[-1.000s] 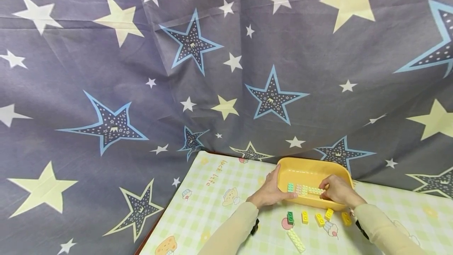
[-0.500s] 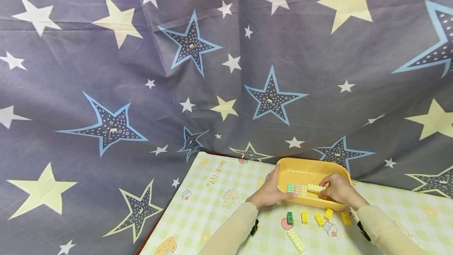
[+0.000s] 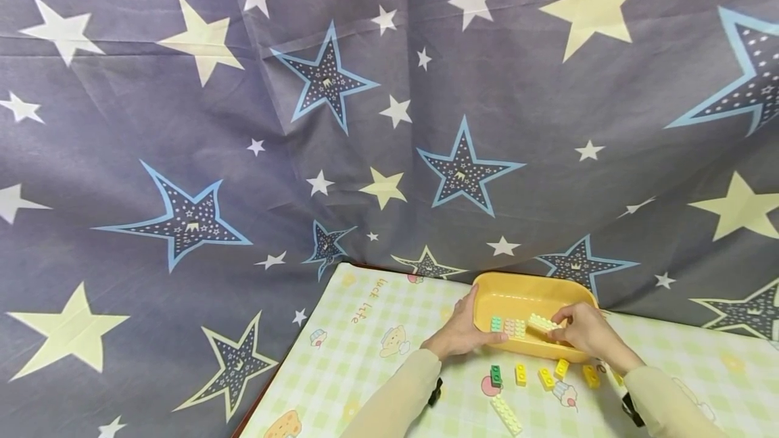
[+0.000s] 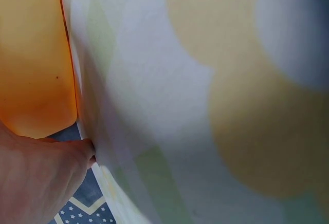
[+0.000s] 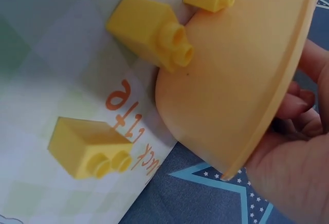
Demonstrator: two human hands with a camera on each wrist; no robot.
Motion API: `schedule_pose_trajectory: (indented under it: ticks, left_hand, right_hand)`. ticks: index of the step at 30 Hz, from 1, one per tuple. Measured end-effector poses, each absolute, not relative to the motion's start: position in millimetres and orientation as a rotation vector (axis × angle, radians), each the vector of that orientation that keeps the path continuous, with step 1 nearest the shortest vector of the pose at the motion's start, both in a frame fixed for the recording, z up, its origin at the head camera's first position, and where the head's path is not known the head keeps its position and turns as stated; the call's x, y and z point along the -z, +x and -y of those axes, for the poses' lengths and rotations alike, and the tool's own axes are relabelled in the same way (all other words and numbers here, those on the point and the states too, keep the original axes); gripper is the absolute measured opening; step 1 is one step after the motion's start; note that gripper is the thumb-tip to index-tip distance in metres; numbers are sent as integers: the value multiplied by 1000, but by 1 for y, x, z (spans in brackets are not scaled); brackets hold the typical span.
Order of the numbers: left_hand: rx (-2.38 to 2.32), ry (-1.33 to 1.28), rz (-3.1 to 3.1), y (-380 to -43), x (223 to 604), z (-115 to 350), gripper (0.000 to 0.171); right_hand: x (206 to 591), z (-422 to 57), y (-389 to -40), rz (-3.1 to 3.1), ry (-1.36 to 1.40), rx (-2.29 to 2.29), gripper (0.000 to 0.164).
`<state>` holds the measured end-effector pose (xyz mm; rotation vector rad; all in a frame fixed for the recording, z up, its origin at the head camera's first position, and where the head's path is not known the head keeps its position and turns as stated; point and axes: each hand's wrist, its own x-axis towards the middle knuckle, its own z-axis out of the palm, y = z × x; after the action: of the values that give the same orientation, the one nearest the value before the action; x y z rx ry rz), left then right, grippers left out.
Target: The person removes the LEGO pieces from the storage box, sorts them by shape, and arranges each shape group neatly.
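Observation:
The yellow plastic bin (image 3: 511, 295) stands near the table's back edge in the head view. My left hand (image 3: 459, 330) grips its left end, the thumb along the near side; the left wrist view shows that hand (image 4: 43, 170) at the bin's wall (image 4: 36, 70). Inside the bin, my right hand (image 3: 587, 330) pinches a long pale-yellow building brick (image 3: 539, 321), tilted with its left end higher. Left of it sit a mint-green brick (image 3: 496, 324), a pink brick (image 3: 510, 328) and a pale-yellow brick (image 3: 520, 329). The right wrist view hides the held brick behind the bin's wall (image 5: 231, 80).
Before the bin lie a dark green brick (image 3: 496, 376), several small yellow bricks (image 3: 546, 378) and a long pale-yellow brick (image 3: 506, 415). A checked cloth (image 3: 365, 357) covers the table. Behind it hangs a grey star-patterned curtain (image 3: 341, 154).
My right hand has raised the left end of the long pale-yellow brick inside the bin and tilted it. The left hand keeps its place on the bin. The head view has shifted slightly.

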<state>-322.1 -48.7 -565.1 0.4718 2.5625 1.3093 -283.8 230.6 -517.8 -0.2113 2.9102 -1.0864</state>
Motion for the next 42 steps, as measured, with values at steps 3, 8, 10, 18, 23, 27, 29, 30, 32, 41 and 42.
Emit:
schedule_pose_trajectory:
  ticks: [3, 8, 10, 18, 23, 27, 29, 30, 32, 41, 42]
  left_hand:
    - [-1315, 471, -2560, -322, 565, 49, 126]
    - [-1321, 476, -2558, -322, 564, 49, 126]
    - [-1319, 476, -2554, -322, 564, 49, 126]
    - [-1306, 475, -2554, -321, 563, 49, 126]
    - [-1315, 481, -2546, -321, 564, 50, 126]
    - [-1309, 479, -2549, -323, 565, 49, 125]
    - [-1304, 474, -2553, -323, 566, 49, 125]
    - [-1303, 472, -2556, -324, 566, 49, 125]
    - [-1308, 465, -2559, -324, 566, 49, 126]
    - [-1325, 487, -2540, -326, 568, 49, 127]
    - [-1323, 489, -2541, -326, 568, 49, 126]
  right_hand:
    - [515, -232, -280, -2917, -192, 1076, 23]
    - [511, -233, -277, -2888, -124, 1078, 27]
    - [508, -233, -276, -2875, -91, 1083, 28]
    - [502, -234, -268, -2861, -60, 1123, 30]
    - [501, -234, -263, -2862, -47, 1127, 27]
    - [498, -232, -260, -2862, -41, 1134, 27]
    - [498, -231, -259, -2865, -39, 1134, 27]
    - [497, -231, -258, -2869, -44, 1135, 27]
    - [496, -230, -257, -2877, -45, 1131, 27]
    - [493, -226, -247, -2892, -27, 1144, 28]
    - [493, -225, -246, -2889, -23, 1143, 29]
